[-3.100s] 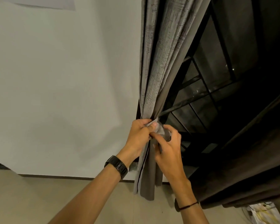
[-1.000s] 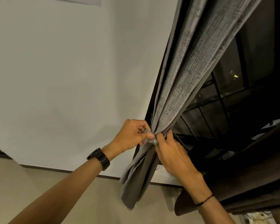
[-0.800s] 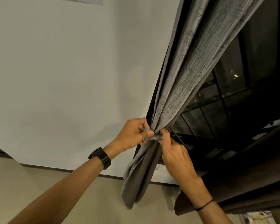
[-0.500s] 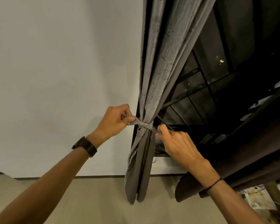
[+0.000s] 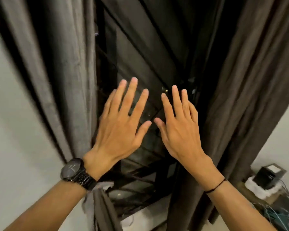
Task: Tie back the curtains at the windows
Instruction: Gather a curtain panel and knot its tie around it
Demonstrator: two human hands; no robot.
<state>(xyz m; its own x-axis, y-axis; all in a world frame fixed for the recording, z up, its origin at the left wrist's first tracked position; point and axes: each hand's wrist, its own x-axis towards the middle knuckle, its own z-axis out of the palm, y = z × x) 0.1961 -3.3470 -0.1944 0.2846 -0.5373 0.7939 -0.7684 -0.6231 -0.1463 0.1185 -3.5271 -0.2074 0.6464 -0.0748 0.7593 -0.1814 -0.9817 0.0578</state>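
A grey curtain point(image 5: 60, 67) hangs at the left of the dark window point(image 5: 140, 52), gathered narrow behind my left wrist; the tie around it is hidden by my arm. A darker brown curtain point(image 5: 244, 84) hangs at the right, narrowing toward its lower part. My left hand point(image 5: 122, 125) and my right hand point(image 5: 178, 127) are raised side by side in front of the window glass, backs toward me, fingers spread, holding nothing. Neither hand touches a curtain. A black watch sits on my left wrist and a thin black band on my right.
White wall point(image 5: 15, 147) lies left of the grey curtain and more wall at the far right. A small black box point(image 5: 269, 175) on white padding, with wires below it, stands at the lower right. A pale window sill point(image 5: 140, 217) shows below the glass.
Both hands have let go of the tie ends on the grey curtain and lifted, open, to the middle of the window. The view has swung right, and the brown curtain now shows.
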